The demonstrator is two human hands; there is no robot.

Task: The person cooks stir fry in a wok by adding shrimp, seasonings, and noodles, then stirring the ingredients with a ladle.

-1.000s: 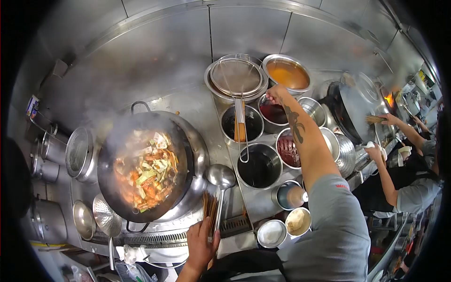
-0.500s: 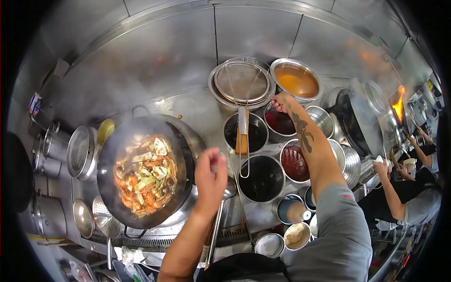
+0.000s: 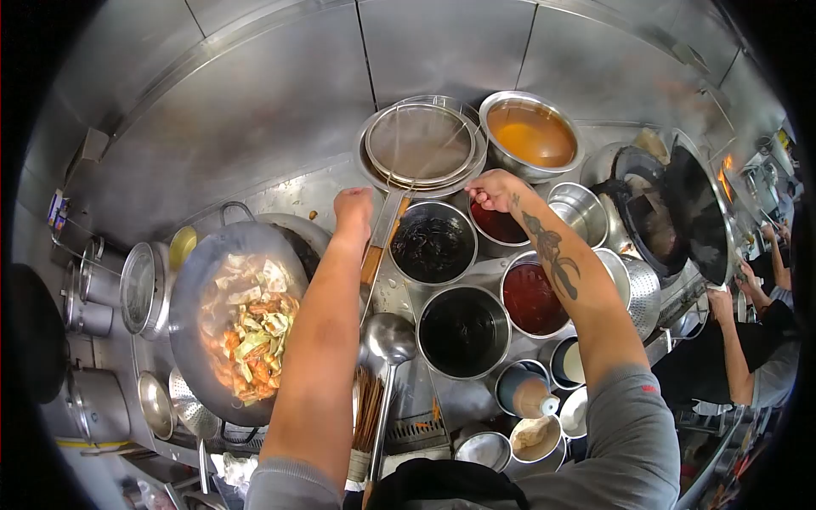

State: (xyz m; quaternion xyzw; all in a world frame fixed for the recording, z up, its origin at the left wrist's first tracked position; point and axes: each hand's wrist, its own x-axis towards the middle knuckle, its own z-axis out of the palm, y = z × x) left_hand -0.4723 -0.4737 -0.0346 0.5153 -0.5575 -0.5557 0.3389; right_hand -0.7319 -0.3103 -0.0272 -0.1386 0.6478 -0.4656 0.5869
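My left hand (image 3: 354, 211) is curled closed just left of the strainer handle (image 3: 371, 265); what its fingers hold, if anything, is hidden. My right hand (image 3: 493, 189) is pinched closed by the lower right rim of the metal bowl (image 3: 364, 163), above a pot of red sauce (image 3: 503, 223). I cannot tell what sits in that pinch. Round mesh strainers (image 3: 421, 140) rest stacked on the bowl, between and beyond my hands. Left of my left forearm, a steaming wok (image 3: 191, 293) holds stir-fried cabbage and orange-coated pieces (image 3: 255, 344).
A bowl of amber liquid (image 3: 531, 136) stands at the back right. Pots of dark sauce (image 3: 463, 333) and red sauce (image 3: 535, 293) fill the middle. A ladle (image 3: 389, 338) lies near my left forearm. Another wok (image 3: 701, 208) and a person's arm (image 3: 729, 340) are to the right.
My left hand has moved forward from beside the wok and closed. The strainer handles have swung left. My right hand has shifted slightly left and nearer, and the view has moved a little.
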